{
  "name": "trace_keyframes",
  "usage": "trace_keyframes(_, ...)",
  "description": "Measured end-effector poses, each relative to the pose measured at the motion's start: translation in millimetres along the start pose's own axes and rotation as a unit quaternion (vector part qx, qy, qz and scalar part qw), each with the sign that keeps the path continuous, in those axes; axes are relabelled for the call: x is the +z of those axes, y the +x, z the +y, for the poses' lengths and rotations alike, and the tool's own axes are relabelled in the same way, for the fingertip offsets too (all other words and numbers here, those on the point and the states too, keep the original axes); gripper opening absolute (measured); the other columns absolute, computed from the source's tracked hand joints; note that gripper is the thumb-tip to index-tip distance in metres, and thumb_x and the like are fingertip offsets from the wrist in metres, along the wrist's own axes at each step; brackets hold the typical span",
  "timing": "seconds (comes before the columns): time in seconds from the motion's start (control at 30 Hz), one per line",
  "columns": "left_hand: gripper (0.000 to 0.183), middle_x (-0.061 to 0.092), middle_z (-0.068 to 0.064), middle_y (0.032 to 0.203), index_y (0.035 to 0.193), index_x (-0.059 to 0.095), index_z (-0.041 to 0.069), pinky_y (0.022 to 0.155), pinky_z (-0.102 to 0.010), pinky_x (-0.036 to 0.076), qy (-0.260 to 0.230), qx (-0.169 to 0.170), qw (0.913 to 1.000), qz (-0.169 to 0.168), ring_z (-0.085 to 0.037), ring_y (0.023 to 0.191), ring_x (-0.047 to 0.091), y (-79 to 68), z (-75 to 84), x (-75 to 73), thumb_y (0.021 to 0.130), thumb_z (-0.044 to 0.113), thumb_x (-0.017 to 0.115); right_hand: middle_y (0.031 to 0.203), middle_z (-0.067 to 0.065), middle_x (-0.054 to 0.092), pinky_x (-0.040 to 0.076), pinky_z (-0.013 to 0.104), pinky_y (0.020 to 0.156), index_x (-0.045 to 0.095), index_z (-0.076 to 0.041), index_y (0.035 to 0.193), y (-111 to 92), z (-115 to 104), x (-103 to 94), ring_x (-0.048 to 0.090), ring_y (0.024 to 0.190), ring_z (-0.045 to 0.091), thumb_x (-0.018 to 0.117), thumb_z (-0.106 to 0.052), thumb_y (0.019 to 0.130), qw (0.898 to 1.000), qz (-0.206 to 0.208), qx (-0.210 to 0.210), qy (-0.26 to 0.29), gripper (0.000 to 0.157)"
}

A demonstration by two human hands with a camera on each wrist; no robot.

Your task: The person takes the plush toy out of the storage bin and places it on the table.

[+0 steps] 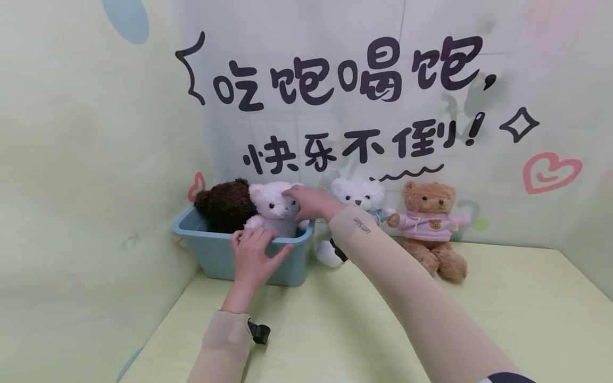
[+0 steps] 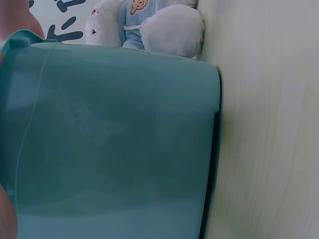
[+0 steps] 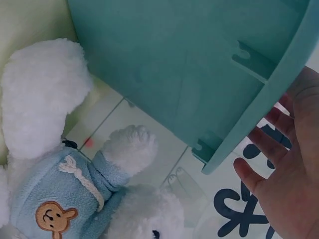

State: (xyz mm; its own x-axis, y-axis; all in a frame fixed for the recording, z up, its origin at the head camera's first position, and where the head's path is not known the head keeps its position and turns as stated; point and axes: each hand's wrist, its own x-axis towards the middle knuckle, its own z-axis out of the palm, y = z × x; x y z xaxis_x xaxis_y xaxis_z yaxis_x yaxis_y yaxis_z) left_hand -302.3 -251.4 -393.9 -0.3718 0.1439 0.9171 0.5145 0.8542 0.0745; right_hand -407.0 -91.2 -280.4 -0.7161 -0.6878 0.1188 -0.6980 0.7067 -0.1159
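A white plush bear point(image 1: 271, 205) sits upright in a blue plastic bin point(image 1: 210, 255). Beside it in the bin is a dark brown plush toy point(image 1: 225, 205), its face not visible. My right hand point(image 1: 311, 202) reaches over the bin's right end and touches the white bear's head; in the right wrist view, its fingers point(image 3: 269, 144) are loosely bent and partly hidden behind the rim. My left hand point(image 1: 256, 255) rests at the front rim, fingertips by the bear's paw and thumb spread to the right. The left wrist view is mostly bin wall point(image 2: 119, 124).
Right of the bin, another white bear in a blue top point(image 3: 65, 194) sits against the wall, partly behind my right forearm. Farther right sits a brown bear in a pink hoodie point(image 1: 431, 226). All stand on a pale wooden table point(image 1: 517, 298).
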Motion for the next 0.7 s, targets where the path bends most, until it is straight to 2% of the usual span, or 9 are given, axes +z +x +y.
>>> trace_keyframes(0.17,0.055,0.061,-0.005,0.078,0.085,0.065,0.01,0.088,-0.058,0.026,-0.004,-0.001,1.0,0.0,-0.031,0.081,0.051,-0.1,0.1,0.6,0.09,0.063,0.051,0.156,0.004,0.03,0.031,0.05,0.107,0.057,-0.019,0.134,4,-1,-1.7,0.032,0.139,0.027,0.075,-0.024,0.083,0.999,0.011,-0.002,-0.04,0.055)
trace_keyframes(0.27,0.056,0.061,-0.005,0.076,0.085,0.064,0.01,0.088,-0.057,0.026,-0.003,-0.001,1.0,0.0,-0.03,0.08,0.051,-0.1,-0.3,0.5,0.09,0.063,0.05,0.151,0.003,0.038,0.028,0.052,0.107,0.057,-0.019,0.129,6,-1,-2.8,0.034,0.137,0.025,0.075,-0.03,0.082,1.0,0.013,0.001,-0.025,0.052)
trace_keyframes(0.33,0.055,0.061,-0.005,0.076,0.085,0.064,0.01,0.088,-0.057,0.027,-0.002,0.0,1.0,0.0,-0.03,0.079,0.051,-0.3,-0.7,0.2,0.09,0.063,0.05,0.141,0.004,0.049,0.029,0.05,0.105,0.053,-0.017,0.131,6,-1,-4.1,0.042,0.13,0.023,0.076,-0.03,0.08,1.0,0.016,0.007,0.003,0.058)
trace_keyframes(0.4,0.056,0.061,-0.004,0.076,0.085,0.064,0.01,0.088,-0.057,0.027,0.001,0.0,1.0,-0.001,-0.03,0.079,0.051,-0.4,-1.0,-0.6,0.09,0.064,0.05,0.132,0.003,0.056,0.03,0.047,0.104,0.044,-0.016,0.138,6,-1,-5.9,0.048,0.123,0.022,0.078,-0.03,0.078,0.999,0.019,0.017,0.031,0.071)
trace_keyframes(0.5,0.056,0.062,-0.005,0.077,0.085,0.065,0.01,0.088,-0.057,0.026,-0.002,-0.001,1.0,0.001,-0.03,0.08,0.051,-0.4,1.4,0.9,0.09,0.064,0.05,0.129,0.003,0.059,0.031,0.046,0.104,0.028,-0.014,0.15,2,3,-8.1,0.051,0.12,0.022,0.08,-0.03,0.075,0.998,0.019,0.035,0.053,0.093)
trace_keyframes(0.57,0.057,0.063,-0.005,0.077,0.086,0.065,0.01,0.088,-0.056,0.026,-0.004,-0.003,1.0,0.001,-0.029,0.08,0.051,-0.3,2.3,0.9,0.09,0.064,0.05,0.127,0.003,0.061,0.034,0.043,0.103,0.019,-0.014,0.154,0,6,-9.0,0.053,0.118,0.022,0.081,-0.031,0.074,0.998,0.014,0.041,0.054,0.102)
trace_keyframes(0.63,0.057,0.064,-0.005,0.078,0.086,0.066,0.009,0.088,-0.057,0.026,-0.007,-0.005,1.0,0.002,-0.029,0.079,0.05,-0.2,1.9,1.0,0.09,0.064,0.051,0.124,0.004,0.062,0.039,0.039,0.098,0.02,-0.013,0.154,-1,8,-8.7,0.055,0.114,0.021,0.082,-0.032,0.073,0.998,0.007,0.038,0.048,0.104)
trace_keyframes(0.7,0.057,0.064,-0.006,0.079,0.087,0.066,0.009,0.088,-0.057,0.025,-0.009,-0.007,0.9999,0.001,-0.029,0.079,0.05,-0.2,1.6,1.1,0.089,0.064,0.051,0.124,0.004,0.061,0.042,0.035,0.094,0.029,-0.012,0.152,-1,10,-5.9,0.056,0.11,0.019,0.081,-0.035,0.073,0.999,-0.003,0.028,0.019,0.097)
